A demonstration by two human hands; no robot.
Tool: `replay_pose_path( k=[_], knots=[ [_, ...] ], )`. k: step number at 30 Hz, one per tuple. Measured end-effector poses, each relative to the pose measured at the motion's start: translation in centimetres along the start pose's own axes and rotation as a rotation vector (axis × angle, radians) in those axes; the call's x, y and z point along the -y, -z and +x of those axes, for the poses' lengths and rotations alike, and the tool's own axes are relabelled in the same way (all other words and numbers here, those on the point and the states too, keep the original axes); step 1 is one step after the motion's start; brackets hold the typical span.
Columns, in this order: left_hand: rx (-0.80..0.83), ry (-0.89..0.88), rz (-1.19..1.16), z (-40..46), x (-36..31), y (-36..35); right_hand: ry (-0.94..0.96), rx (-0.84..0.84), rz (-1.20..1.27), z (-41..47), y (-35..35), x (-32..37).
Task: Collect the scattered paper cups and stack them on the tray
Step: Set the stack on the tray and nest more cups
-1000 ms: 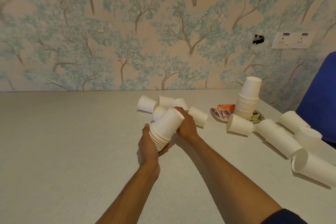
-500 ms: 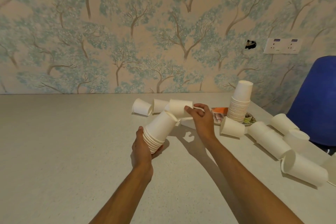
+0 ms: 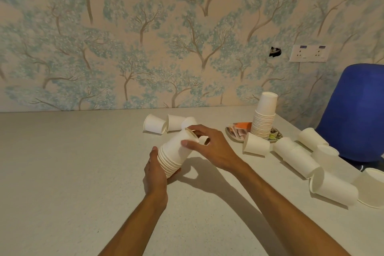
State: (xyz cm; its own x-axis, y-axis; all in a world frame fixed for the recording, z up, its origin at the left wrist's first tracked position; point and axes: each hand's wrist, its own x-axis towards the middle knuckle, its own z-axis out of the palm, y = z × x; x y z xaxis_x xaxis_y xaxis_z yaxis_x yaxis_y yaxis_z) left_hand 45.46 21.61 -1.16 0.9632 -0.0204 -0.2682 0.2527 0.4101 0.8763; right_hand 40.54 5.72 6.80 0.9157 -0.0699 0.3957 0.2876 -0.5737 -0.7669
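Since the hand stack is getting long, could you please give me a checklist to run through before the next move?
1. Left hand holds the hand stack at its rim end: ok.
2. Right hand has its grip on the top cup's base end: ok.
3. Top cup seated fully: cannot tell, fingers cover the end.
4. Loose cups left nearby: not ok, three lie behind the hands, more at right.
5. Tray has room: cannot tell, the tall stack stands on it and a lying cup hides its front.
6. Path to the tray clear: not ok, that lying cup is in front.
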Motion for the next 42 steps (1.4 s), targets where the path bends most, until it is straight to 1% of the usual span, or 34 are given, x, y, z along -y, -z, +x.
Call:
replay_pose_path(
  k=[1,2,3,4,5,6,8,9,11,14,17,20,22,23,25,27,29,32,34,36,39,42],
  knots=[
    [0.007,0.015,-0.029,0.0,-0.2,0.1,-0.014,-0.02,0.089,0.5,-0.2,-0.4],
    [0.014,0.031,-0.054,0.0,-0.3,0.2,-0.037,-0.091,0.155,1.0,-0.2,-1.1],
    [0.02,0.042,-0.07,0.0,-0.4,0.2,-0.071,-0.189,0.153,1.6,-0.1,-1.9],
    [0.025,0.047,-0.074,0.0,-0.4,0.3,-0.105,-0.282,0.062,2.3,0.1,-3.0],
    [0.03,0.05,-0.07,0.0,-0.4,0.3,-0.142,-0.338,-0.092,2.9,0.3,-4.4],
    [0.033,0.052,-0.066,0.0,-0.4,0.3,-0.187,-0.336,-0.267,3.3,0.6,-5.7],
    [0.034,0.058,-0.059,0.0,-0.4,0.3,-0.233,-0.219,-0.528,3.9,0.9,-7.7],
    [0.034,0.059,-0.054,0.1,-0.5,0.2,-0.228,-0.16,-0.597,4.0,1.0,-8.4],
    [0.029,0.053,-0.042,0.0,-0.5,0.2,-0.202,-0.096,-0.624,3.7,1.1,-9.2],
    [0.016,0.047,-0.03,-0.1,-0.5,0.2,-0.167,-0.123,-0.501,2.3,0.8,-9.7],
    [0.012,0.056,-0.044,-0.4,-0.7,0.2,-0.194,-0.171,-0.275,1.9,0.9,-9.5],
    [0.022,0.048,-0.057,-0.5,-0.8,0.1,-0.272,-0.347,-0.014,1.9,1.6,-8.5],
    [0.022,0.043,-0.056,-0.5,-0.8,0.1,-0.278,-0.422,0.165,1.6,2.4,-6.9],
    [0.021,0.042,-0.057,-0.5,-0.8,0.0,-0.261,-0.424,0.239,1.5,2.9,-6.1],
    [0.018,0.034,-0.058,-0.5,-0.7,0.0,-0.205,-0.376,0.339,1.1,3.8,-4.3],
    [0.016,0.023,-0.057,-0.5,-0.6,0.0,-0.158,-0.325,0.373,0.8,4.4,-2.5],
    [0.027,0.016,-0.054,-0.5,-0.5,0.0,-0.132,-0.293,0.355,0.5,4.6,-1.1],
    [0.034,0.012,-0.005,-0.6,-0.4,-0.2,-0.104,-0.249,0.248,0.1,3.4,0.1],
    [0.016,0.0,0.059,-0.7,-0.2,-0.3,-0.063,-0.193,0.158,-0.5,1.7,0.4],
    [0.009,-0.002,0.08,-0.9,-0.1,-0.3,-0.044,-0.125,0.121,-1.0,-0.4,0.4],
    [0.048,0.021,0.007,-1.3,-0.3,-0.6,-0.075,-0.052,0.192,-1.7,-2.6,0.1],
    [0.137,0.085,-0.094,-1.5,-0.5,-1.1,-0.128,-0.053,0.276,-2.2,-3.2,0.0]
  ],
)
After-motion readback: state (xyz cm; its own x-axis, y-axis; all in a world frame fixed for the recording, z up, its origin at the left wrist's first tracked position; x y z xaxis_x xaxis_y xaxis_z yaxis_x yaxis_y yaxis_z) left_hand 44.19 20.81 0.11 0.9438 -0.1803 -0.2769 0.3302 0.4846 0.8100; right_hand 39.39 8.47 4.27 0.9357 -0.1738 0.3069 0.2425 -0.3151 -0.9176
